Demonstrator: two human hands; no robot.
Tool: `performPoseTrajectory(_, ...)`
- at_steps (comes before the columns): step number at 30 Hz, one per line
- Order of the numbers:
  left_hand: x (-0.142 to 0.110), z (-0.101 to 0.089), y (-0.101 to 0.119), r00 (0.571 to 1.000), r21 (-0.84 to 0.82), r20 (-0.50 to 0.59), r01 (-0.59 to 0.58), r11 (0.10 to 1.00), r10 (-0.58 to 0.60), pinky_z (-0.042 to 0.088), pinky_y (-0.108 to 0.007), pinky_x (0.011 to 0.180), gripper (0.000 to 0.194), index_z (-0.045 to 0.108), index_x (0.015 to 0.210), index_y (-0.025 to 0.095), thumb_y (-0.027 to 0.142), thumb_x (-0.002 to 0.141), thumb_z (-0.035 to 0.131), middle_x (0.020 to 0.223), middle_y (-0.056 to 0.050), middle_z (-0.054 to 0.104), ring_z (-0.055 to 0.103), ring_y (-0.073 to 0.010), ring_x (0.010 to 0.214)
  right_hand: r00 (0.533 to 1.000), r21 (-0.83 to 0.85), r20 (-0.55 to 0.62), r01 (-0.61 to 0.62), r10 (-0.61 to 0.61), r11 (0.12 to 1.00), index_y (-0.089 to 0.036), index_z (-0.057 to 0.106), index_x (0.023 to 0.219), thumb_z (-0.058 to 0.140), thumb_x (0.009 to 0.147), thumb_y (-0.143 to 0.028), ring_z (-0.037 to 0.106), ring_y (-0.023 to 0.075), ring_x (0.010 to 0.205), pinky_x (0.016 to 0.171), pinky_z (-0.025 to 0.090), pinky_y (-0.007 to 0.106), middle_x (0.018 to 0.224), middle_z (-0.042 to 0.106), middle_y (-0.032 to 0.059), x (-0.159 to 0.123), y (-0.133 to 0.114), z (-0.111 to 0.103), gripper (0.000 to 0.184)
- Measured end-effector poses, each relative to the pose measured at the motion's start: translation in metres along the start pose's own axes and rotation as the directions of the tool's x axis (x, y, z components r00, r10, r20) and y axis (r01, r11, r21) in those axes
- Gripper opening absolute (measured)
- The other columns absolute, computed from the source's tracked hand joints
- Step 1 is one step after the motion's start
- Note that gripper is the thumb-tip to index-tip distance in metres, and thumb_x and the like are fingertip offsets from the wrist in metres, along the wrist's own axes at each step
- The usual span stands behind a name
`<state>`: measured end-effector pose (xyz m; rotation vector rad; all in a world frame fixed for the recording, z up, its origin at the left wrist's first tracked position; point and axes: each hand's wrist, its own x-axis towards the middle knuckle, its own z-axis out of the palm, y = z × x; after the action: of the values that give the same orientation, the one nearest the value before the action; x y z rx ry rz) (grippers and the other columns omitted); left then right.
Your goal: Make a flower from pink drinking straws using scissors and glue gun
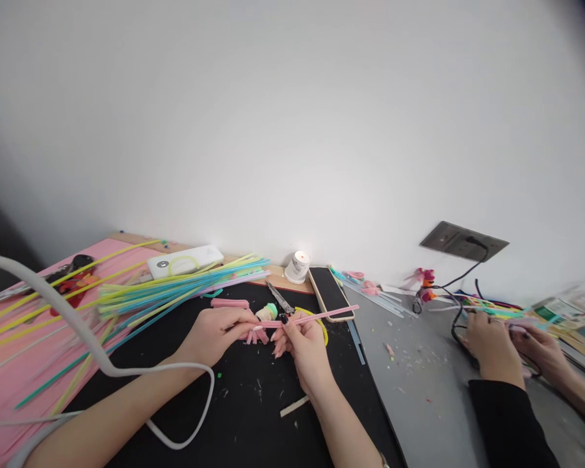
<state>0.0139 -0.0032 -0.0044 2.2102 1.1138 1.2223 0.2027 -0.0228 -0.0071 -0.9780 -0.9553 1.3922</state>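
My left hand (214, 333) and my right hand (299, 341) meet over a black mat (244, 403). Both pinch a long pink straw (322, 316) that runs from left to right and sticks out past my right hand. Short pink pieces (257, 336) hang from the straw between the two hands. A small green and cream piece (268, 312) lies just behind my fingers. A yellow loop (322, 322) curves behind my right hand. A folded pink strip (229, 303) lies on the mat behind my left hand.
A bundle of blue, green and yellow straws (175, 289) fans left over a pink sheet (19, 364). Scissors (280, 300), a lit candle (298, 266), a phone (330, 292) and a white power bank (184, 261) sit by the wall. A white cable (102, 364) crosses my left arm. Another person's hands (511, 344) work at right.
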Motion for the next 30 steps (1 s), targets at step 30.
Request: performPoseTrajectory(30, 0.012, -0.006, -0.027, 0.969, 0.238, 0.200, -0.189, 0.953, 0.143, 0.053, -0.031, 0.081, 0.024, 0.074, 0.083, 0.022, 0.017, 0.089, 0.051, 0.098, -0.007, 0.074, 0.065, -0.0202, 0.092, 0.981, 0.030, -0.153, 0.123, -0.117, 0.992, -0.020, 0.053, 0.063, 0.071, 0.076, -0.033, 0.050, 0.0097, 0.038, 0.039, 0.039, 0.021, 0.055, 0.063, 0.0004, 0.003, -0.011, -0.008, 0.027)
